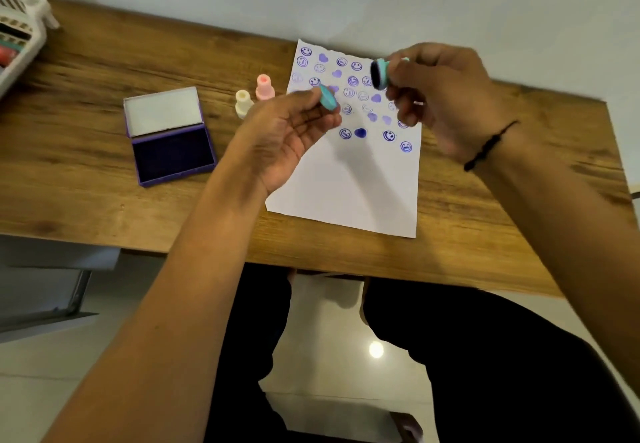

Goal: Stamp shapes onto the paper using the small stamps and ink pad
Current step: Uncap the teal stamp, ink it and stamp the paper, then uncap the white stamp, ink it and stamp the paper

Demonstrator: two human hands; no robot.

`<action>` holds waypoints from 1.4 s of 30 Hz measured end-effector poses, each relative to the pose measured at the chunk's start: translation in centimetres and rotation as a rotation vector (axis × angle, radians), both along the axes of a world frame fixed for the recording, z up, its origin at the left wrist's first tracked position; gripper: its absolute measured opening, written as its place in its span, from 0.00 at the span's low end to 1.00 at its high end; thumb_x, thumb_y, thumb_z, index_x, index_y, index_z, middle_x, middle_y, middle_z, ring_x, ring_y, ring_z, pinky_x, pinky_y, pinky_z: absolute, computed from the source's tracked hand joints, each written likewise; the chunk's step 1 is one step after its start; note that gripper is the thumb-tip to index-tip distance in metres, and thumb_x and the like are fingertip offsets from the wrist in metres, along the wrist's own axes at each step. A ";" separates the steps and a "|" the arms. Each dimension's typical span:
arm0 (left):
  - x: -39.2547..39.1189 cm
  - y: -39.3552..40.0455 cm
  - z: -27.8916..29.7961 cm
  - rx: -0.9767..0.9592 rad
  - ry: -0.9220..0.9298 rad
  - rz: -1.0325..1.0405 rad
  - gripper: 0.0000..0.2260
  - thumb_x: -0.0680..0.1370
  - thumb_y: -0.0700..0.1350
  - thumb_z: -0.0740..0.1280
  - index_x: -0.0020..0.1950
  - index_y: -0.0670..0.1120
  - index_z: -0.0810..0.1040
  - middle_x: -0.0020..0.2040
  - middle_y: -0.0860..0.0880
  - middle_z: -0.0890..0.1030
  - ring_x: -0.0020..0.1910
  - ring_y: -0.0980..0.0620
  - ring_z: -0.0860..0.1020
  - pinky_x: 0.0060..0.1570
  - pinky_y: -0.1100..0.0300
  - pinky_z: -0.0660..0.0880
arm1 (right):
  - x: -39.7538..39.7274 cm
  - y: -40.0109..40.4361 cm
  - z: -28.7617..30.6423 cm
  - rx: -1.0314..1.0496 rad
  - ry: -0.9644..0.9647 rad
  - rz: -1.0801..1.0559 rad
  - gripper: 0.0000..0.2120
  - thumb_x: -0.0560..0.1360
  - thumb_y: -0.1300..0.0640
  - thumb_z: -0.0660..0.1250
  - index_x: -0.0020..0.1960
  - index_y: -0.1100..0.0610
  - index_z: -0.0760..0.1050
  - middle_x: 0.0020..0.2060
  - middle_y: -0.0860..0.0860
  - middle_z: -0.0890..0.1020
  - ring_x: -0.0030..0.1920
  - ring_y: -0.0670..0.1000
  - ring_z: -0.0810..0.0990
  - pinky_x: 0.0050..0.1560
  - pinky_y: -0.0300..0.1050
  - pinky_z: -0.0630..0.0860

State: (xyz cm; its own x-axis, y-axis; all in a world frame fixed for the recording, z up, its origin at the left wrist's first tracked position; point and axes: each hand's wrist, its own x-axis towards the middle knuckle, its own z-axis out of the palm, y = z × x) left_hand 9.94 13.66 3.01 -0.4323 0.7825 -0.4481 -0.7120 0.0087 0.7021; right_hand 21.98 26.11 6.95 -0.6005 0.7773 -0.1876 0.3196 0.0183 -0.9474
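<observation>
A white sheet of paper (pixel 349 186) lies on the wooden table (pixel 86 151), its upper half covered with purple smiley and heart prints. My right hand (pixel 440 96) holds a teal stamp (pixel 380 73) in the air above the paper, its dark inked face turned left. My left hand (pixel 284 134) pinches a teal cap (pixel 328 98) over the paper's left edge. The purple ink pad (pixel 173 155) sits open to the left, lid raised. A cream stamp (pixel 243 103) and a pink stamp (pixel 264 87) stand upright between the pad and the paper.
A white plastic basket (pixel 17 37) with items in it sits at the table's far left corner. A pale wall runs behind the table. The table's front edge crosses above my dark-clothed lap, with a tiled floor below.
</observation>
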 end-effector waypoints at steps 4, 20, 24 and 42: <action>0.5 0.0 0.1 -0.005 0.038 -0.035 0.06 0.77 0.37 0.63 0.45 0.37 0.78 0.38 0.43 0.82 0.35 0.51 0.83 0.38 0.65 0.80 | 0.0 -1.7 0.0 -0.095 0.088 0.055 0.08 0.74 0.66 0.64 0.40 0.56 0.78 0.27 0.52 0.78 0.25 0.47 0.71 0.25 0.36 0.69; 0.9 -0.2 -0.1 -0.025 0.216 -0.066 0.06 0.77 0.37 0.63 0.43 0.39 0.78 0.40 0.44 0.81 0.33 0.52 0.81 0.37 0.66 0.79 | -0.8 -3.7 -2.0 0.177 -0.055 0.077 0.02 0.74 0.61 0.67 0.47 0.58 0.78 0.32 0.50 0.79 0.27 0.44 0.74 0.27 0.37 0.72; 0.8 -0.9 -0.1 -0.058 0.261 -0.048 0.06 0.78 0.37 0.61 0.43 0.40 0.77 0.40 0.43 0.79 0.33 0.53 0.76 0.35 0.66 0.76 | -1.6 -4.7 -2.2 0.159 -0.037 0.060 0.05 0.75 0.62 0.66 0.49 0.62 0.78 0.36 0.55 0.80 0.28 0.45 0.75 0.28 0.37 0.73; -6.9 -6.2 -1.1 -0.263 0.104 0.444 0.13 0.79 0.44 0.61 0.42 0.38 0.79 0.33 0.46 0.80 0.31 0.55 0.78 0.34 0.67 0.77 | -12.6 -7.4 -7.9 0.838 -0.574 0.545 0.13 0.77 0.57 0.62 0.59 0.61 0.72 0.62 0.62 0.74 0.52 0.59 0.79 0.45 0.46 0.74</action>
State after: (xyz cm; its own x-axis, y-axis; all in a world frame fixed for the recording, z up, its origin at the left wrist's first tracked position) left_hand 3.08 7.49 1.91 -0.7496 0.3808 -0.5413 -0.6135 -0.0930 0.7842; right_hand 9.37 18.71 -0.96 -0.8881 0.4508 -0.0894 0.4562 0.8412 -0.2904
